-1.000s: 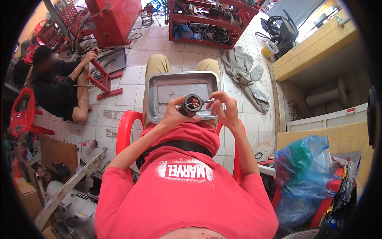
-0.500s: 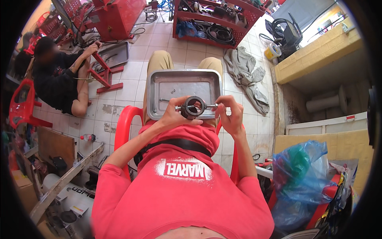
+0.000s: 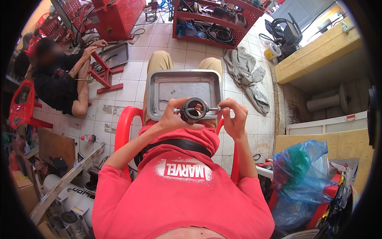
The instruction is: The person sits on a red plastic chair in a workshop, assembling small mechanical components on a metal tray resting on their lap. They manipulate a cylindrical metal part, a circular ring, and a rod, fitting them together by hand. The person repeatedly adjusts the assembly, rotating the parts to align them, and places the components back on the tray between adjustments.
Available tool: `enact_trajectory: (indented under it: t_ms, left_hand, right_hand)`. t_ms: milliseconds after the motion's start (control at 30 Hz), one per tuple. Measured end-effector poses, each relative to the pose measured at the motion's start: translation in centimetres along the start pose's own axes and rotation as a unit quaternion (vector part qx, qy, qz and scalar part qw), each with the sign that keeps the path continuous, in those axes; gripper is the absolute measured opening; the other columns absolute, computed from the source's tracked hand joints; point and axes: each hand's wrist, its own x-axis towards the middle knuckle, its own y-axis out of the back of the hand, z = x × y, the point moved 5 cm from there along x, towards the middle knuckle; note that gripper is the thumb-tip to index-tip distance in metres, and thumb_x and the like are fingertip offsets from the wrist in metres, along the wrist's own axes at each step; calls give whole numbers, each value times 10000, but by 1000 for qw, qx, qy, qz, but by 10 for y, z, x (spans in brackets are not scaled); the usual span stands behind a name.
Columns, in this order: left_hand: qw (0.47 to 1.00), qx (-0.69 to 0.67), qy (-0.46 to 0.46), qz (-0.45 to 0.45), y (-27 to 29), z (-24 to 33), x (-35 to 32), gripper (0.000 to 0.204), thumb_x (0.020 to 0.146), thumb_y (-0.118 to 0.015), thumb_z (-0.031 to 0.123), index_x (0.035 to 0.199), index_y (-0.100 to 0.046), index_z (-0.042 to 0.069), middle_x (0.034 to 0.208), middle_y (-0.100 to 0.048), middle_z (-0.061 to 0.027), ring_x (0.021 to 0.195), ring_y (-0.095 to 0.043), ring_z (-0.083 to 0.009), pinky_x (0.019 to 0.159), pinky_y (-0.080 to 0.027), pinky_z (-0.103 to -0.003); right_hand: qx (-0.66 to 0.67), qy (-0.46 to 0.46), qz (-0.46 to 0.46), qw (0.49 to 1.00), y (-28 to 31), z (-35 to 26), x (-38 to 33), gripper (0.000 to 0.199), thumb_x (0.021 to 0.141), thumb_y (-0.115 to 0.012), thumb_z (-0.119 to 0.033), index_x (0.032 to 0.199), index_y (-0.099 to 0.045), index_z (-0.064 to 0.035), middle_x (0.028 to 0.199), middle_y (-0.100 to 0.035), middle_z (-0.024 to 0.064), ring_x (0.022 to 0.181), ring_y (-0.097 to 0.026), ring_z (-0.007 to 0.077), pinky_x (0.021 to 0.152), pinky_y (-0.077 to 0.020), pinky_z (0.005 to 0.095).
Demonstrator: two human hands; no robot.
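Observation:
A dark metal ring-shaped collar (image 3: pixel 191 115) with bolts through its sides is held over the tray in my left hand (image 3: pixel 172 116), whose fingers and thumb close round its left side and underside. One bolt (image 3: pixel 213 108) sticks out to the right, its shank also visible across the ring's opening. My right hand (image 3: pixel 234 117) has its curled index finger and thumb at that bolt's outer end; the fingers partly hide the contact. Beneath, a shallow metal tray (image 3: pixel 217 81) rests on my lap, with a loose bolt (image 3: pixel 163 100) and small nuts (image 3: pixel 172 92) in it.
To the left a person (image 3: pixel 59 75) sits bent over a red metal stand (image 3: pixel 105 75). A red tool cart (image 3: pixel 207 20) stands ahead. Grey cloth (image 3: pixel 246 71) lies on the tiles at right, near a bucket (image 3: pixel 272 51). A blue plastic bag (image 3: pixel 300 171) sits near my right elbow.
The collar has tilted slightly, so the bolt across its opening shows more. My right fingers have shifted a little right at the bolt's end. The other person's hands have moved slightly.

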Motion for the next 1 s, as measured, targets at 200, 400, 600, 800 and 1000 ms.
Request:
enact_trajectory:
  t_ms: [200,400,600,800,1000]
  left_hand:
    - [1000,6,-5,-5,-2,0,-1,590,686,-949,34,1216,-691,3,1007,-772,-54,922,-712,-96,864,-605,-278]
    - [1000,16,17,-7,-3,0,-3,635,680,-949,24,1249,-670,-4,1009,-772,-57,930,-713,-98,878,-608,-292]
    - [1000,-9,25,-8,-3,-2,-1,645,672,-962,41,1240,-659,-1,1024,-769,-66,947,-719,-110,885,-608,-293]
    - [999,-46,24,-14,-4,6,1,620,672,-984,142,1223,-712,55,1105,-750,-27,1024,-691,-91,969,-561,-283]
    - [997,-77,8,-22,-2,9,1,640,704,-957,76,1273,-672,7,1144,-754,-73,1027,-714,-122,957,-583,-296]
  right_hand:
    - [-29,33,-21,999,3,-9,5,163,868,-744,-53,1017,-679,-39,702,-663,52,567,-642,150,505,-438,271]
    - [-58,45,-41,996,-4,-11,2,179,911,-745,-176,1008,-673,-44,760,-699,46,545,-608,128,514,-441,276]
    - [-52,16,-37,998,-1,-14,1,229,858,-794,-151,1033,-678,-61,696,-680,44,554,-667,168,524,-468,301]
    - [-40,19,-46,998,-2,-12,2,213,900,-758,-130,1079,-665,-61,679,-674,40,539,-662,168,506,-465,294]
    - [-8,-37,-61,997,-2,-4,-2,136,956,-704,-95,1081,-667,-55,661,-671,48,527,-655,162,496,-456,279]
